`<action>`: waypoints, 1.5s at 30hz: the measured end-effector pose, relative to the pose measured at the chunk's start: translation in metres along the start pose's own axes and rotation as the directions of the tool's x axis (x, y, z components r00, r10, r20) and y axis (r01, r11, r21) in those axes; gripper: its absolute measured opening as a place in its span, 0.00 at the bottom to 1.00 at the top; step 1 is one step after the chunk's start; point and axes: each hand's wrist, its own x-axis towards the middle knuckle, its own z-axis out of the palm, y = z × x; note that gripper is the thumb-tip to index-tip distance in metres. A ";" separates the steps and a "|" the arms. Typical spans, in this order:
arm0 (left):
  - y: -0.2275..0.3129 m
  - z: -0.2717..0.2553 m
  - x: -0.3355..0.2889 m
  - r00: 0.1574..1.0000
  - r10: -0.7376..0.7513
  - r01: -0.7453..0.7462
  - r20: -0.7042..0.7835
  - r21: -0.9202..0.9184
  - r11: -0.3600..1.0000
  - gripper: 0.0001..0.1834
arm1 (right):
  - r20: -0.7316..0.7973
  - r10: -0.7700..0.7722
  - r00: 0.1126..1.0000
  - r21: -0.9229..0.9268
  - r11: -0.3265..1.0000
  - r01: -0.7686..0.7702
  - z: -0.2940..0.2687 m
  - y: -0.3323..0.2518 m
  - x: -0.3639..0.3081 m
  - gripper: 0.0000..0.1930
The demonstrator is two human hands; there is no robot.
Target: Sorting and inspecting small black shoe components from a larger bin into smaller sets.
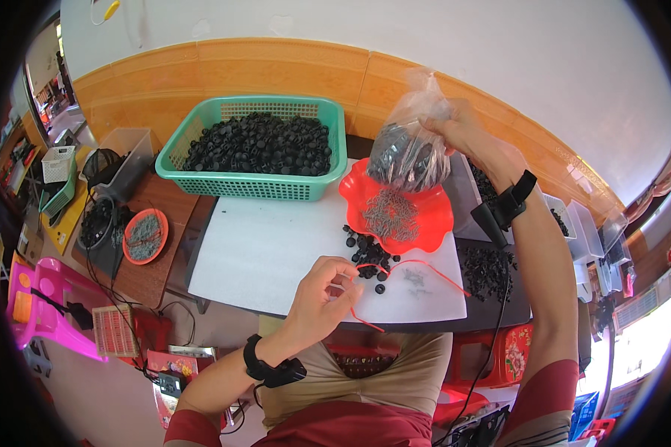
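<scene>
While a white sheet [268, 253] is spread beneath and beyond the left hand [328, 290], a green basket [238, 185] is set well beyond it, presumably within easy reach; rigid, latticed plastic, heaped with rounded black pieces. By the right hand [455, 130], thumb against fingers, a clear bag [406, 156] is pinched near its gathered neck, seemingly so the load is hung low; thin, crinkled film, dark bulk inside. Below that hand, a red dish [436, 214] is placed, wavy-rimmed, smooth; whether it is touched by the bag cannot be told. Between left thumb and curled fingers, red string [414, 261] is pinched, apparently against slipping; slender, flexible. Just beyond those fingertips, round black caps [369, 249] are scattered. In the dish, slim grey pins [390, 216] are piled.
</scene>
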 end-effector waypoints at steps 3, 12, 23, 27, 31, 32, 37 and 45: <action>0.000 -0.001 0.010 1.000 -0.016 0.015 0.018 0.053 0.998 0.14 | -0.079 -0.062 0.995 -0.040 0.997 0.059 -0.008 0.004 0.009 0.10; -0.003 0.002 0.037 0.998 0.005 0.012 -0.069 0.235 0.972 0.24 | -0.301 0.017 0.953 0.210 0.976 0.049 -0.004 0.022 0.038 0.07; -0.021 0.007 0.063 0.995 0.100 -0.090 0.005 0.500 0.861 0.26 | -0.380 0.097 0.920 0.411 0.909 0.074 0.021 0.057 0.085 0.11; -0.016 0.007 0.065 0.998 0.055 -0.054 0.012 0.499 0.865 0.25 | -0.363 0.124 0.923 0.421 0.906 0.044 0.029 0.074 0.097 0.12; -0.015 0.006 0.064 0.999 0.042 -0.040 0.008 0.500 0.865 0.25 | -0.316 0.158 0.935 0.424 0.906 -0.010 0.038 0.086 0.105 0.10; -0.017 0.006 0.064 0.999 0.040 -0.039 0.007 0.499 0.866 0.25 | -0.319 0.154 0.935 0.423 0.906 -0.005 0.039 0.089 0.106 0.10; -0.019 0.008 0.065 0.998 0.068 -0.067 0.016 0.471 0.879 0.25 | -0.205 0.166 0.965 0.394 0.916 -0.074 0.049 0.123 0.118 0.10; -0.017 0.007 0.066 0.998 0.057 -0.059 0.017 0.472 0.879 0.25 | 0.017 0.026 1.000 0.154 0.988 -0.029 0.061 0.141 0.099 0.31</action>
